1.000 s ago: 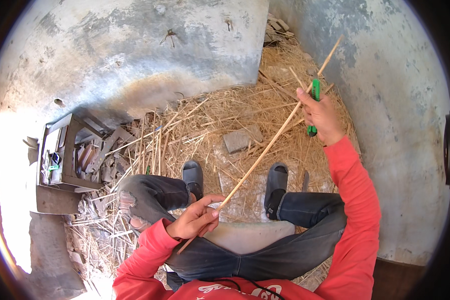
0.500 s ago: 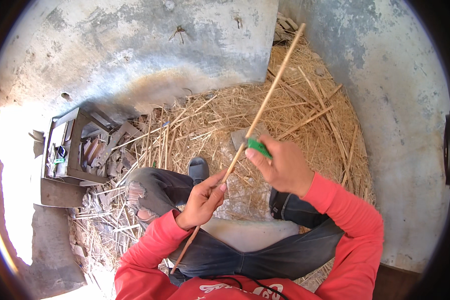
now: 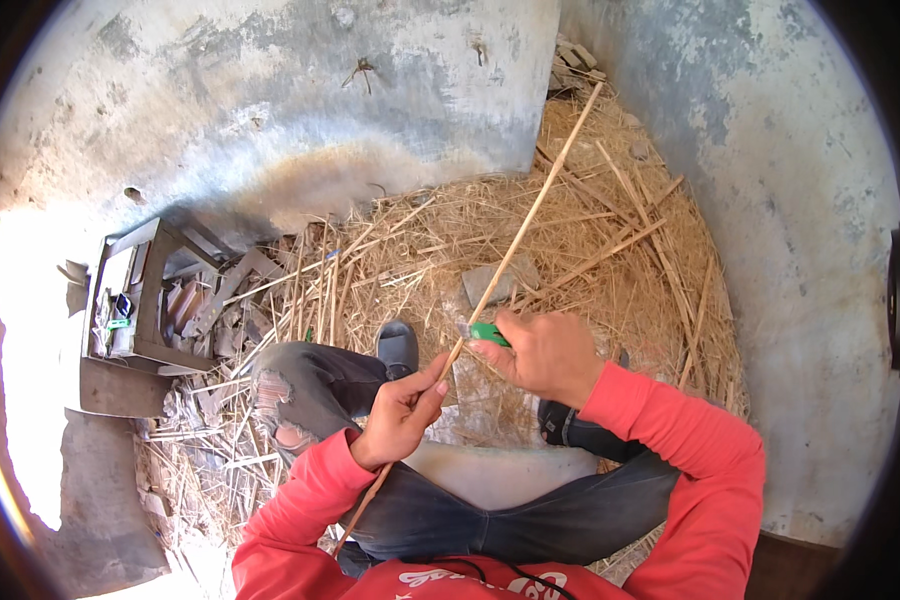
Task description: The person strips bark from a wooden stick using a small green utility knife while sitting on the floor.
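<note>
Two hands on one long thin cane (image 3: 518, 232), that's what I see from the head view. My left hand (image 3: 402, 415) is closed around the cane low down, thumb and fingers pinching it just above my lap; the lower end runs on past the left sleeve toward the bottom of the frame. My right hand (image 3: 542, 352) is closed around a green-handled knife (image 3: 487, 333), fist wrapped on the handle, and the tool sits against the cane just above the left hand's grip. Blade itself is too small to make out clearly. From there the cane runs up and to the right, over the straw pile (image 3: 590, 250), with its tip near the grey wall (image 3: 370, 110) at the top. I'm seated, knees apart in dark jeans, a grey shoe (image 3: 398, 347) just left of the cane. A dark metal crate (image 3: 135, 300) with scrap in it sits well off to the left, beside the straw.
</note>
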`<state>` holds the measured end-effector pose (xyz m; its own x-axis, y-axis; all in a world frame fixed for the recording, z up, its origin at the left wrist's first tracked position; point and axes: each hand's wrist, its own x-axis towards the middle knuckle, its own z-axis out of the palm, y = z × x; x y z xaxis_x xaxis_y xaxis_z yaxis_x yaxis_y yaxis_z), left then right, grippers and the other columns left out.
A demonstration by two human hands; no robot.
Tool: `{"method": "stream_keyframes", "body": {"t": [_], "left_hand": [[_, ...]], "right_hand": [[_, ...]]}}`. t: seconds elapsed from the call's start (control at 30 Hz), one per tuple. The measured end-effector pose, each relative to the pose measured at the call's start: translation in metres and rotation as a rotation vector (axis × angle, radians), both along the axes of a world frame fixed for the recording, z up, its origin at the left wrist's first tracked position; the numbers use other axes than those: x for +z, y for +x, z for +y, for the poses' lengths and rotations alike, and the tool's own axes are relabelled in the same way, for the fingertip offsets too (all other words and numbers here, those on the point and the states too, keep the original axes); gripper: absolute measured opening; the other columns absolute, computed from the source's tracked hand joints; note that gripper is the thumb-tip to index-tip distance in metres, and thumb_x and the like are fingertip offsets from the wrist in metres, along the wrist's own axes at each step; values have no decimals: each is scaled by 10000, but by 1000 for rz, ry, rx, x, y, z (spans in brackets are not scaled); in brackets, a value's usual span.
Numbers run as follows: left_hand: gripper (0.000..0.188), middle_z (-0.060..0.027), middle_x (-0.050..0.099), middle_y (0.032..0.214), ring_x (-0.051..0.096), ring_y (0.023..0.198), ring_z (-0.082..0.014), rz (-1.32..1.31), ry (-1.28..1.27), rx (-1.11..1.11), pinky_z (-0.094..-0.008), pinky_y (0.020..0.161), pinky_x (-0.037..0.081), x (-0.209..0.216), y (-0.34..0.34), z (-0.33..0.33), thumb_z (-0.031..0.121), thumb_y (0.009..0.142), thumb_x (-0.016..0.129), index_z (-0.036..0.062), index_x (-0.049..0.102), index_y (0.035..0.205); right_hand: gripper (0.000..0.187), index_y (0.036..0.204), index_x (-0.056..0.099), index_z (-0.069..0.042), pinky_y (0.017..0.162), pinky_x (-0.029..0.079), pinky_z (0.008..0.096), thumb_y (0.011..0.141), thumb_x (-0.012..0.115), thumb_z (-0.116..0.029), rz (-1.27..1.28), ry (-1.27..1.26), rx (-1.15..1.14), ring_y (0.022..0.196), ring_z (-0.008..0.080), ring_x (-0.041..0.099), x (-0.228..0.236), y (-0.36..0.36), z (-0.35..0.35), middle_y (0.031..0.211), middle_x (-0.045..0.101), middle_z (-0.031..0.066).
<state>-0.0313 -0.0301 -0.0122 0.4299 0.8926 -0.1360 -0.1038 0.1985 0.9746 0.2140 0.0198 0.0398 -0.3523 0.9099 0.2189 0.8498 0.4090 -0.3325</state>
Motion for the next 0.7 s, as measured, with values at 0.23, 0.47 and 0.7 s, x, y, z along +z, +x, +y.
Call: {"method": "stream_keyframes", "body": {"t": [0.23, 0.47, 0.7], "left_hand": [[444, 74, 425, 735, 377, 622, -17, 143, 112, -130, -214, 538, 332, -5, -15, -7, 63, 1061, 534, -18, 474, 1494], [461, 57, 410, 729, 343, 564, -21, -136, -107, -78, -213, 503, 298, 6, -9, 0, 75, 1076, 507, -14, 431, 1521], [459, 61, 395, 710, 327, 553, -18, -124, -71, -132, -210, 496, 284, -4, -18, -3, 80, 1081, 497, -24, 422, 1522]], "right_hand": [[641, 887, 645, -49, 371, 396, 383, 1065, 350, -589, -16, -7, -259, 382, 211, 462, 18, 72, 56, 480, 459, 38], [575, 850, 614, -77, 429, 480, 433, 1022, 449, -599, -56, 153, 35, 435, 298, 598, -14, 12, 9, 530, 587, 100], [574, 861, 644, -80, 402, 469, 427, 1043, 426, -578, -10, -32, -216, 414, 271, 591, 20, 52, 47, 501, 558, 108]]}}
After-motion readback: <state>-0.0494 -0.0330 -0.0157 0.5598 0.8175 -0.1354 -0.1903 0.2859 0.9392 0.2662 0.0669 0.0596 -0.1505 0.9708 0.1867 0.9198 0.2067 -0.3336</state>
